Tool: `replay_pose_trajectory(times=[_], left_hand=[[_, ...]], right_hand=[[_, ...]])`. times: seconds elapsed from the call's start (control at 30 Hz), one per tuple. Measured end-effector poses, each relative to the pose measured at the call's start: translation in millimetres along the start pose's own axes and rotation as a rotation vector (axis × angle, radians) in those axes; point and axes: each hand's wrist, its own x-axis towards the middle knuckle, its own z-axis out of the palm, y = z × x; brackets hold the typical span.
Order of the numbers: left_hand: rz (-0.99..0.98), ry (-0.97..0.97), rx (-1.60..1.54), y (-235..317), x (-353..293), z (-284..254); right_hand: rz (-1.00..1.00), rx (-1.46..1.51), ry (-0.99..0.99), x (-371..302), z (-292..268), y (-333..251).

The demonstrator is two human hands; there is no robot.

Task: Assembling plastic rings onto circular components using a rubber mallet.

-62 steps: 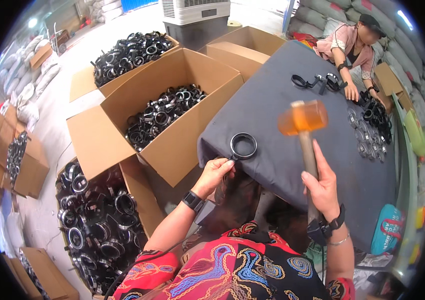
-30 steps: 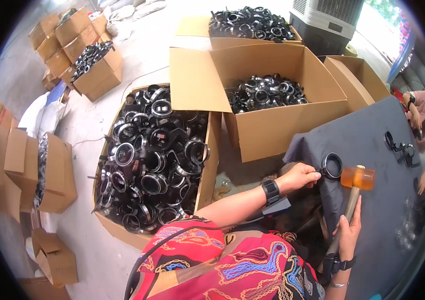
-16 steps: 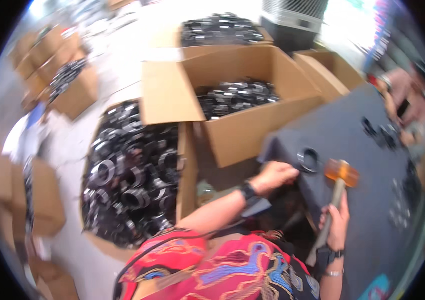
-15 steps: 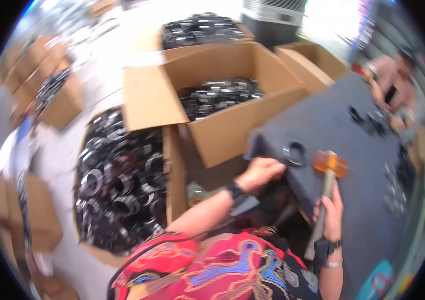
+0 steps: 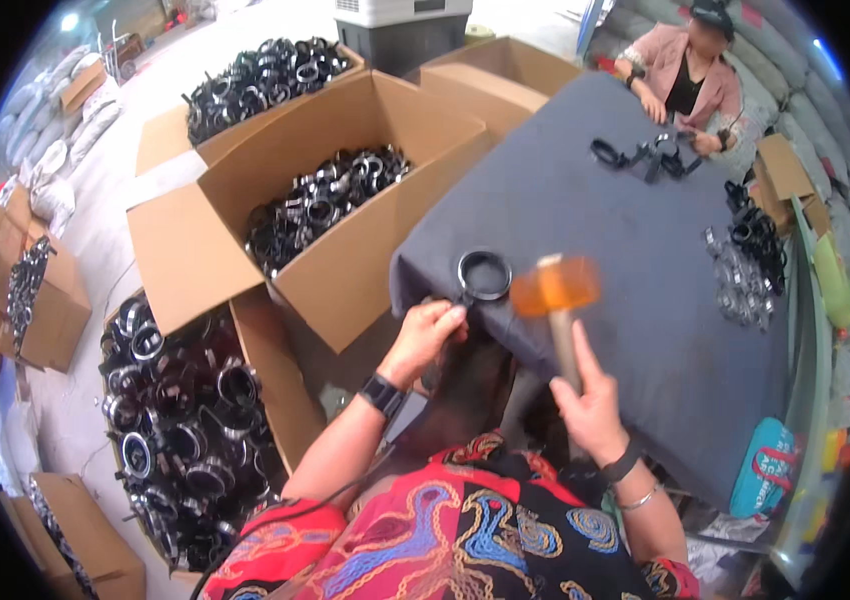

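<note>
Near the centre of the frame, the left hand has its thumb and fingers closed in a pinch on the short stem of a round black ring-shaped clamp, which is at the near left edge of a table covered in dark grey cloth. Right of centre, the right hand grips the wooden handle of a mallet with a translucent amber head, forefinger extended along the handle, the other fingers mostly hidden. The slightly blurred head appears just beside the ring; whether they touch, I cannot tell. An open brown cardboard box holding similar rings stands upper left of centre, and a person in a pink jacket sits at upper right.
</note>
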Motion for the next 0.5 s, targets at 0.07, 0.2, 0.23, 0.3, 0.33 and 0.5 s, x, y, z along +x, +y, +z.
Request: replay_pose_trajectory(times=[0.07,0.2,0.23,0.3,0.33,0.5], left_hand=[[-0.062,-0.005,-0.056,6,-9,-3],[-0.07,-0.025,-0.141,10,-10,-2],[-0.058,-0.033,-0.137,6,-8,-2],[-0.051,-0.005,-0.131,-12,1,-4],[-0.05,-0.002,-0.074,-6,-2,-1],[-0.048,-0.016,-0.061,12,-11,0]], right_hand=[[-0.139,-0.036,0.061,1,-6,-29],[-0.368,-0.406,0.026,10,6,-19],[-0.334,-0.641,-0.14,16,11,-13],[-0.407,-0.583,-0.171,29,10,-18],[-0.45,-0.585,-0.129,31,10,-29],[-0.672,-0.493,0.083,58,17,-76]])
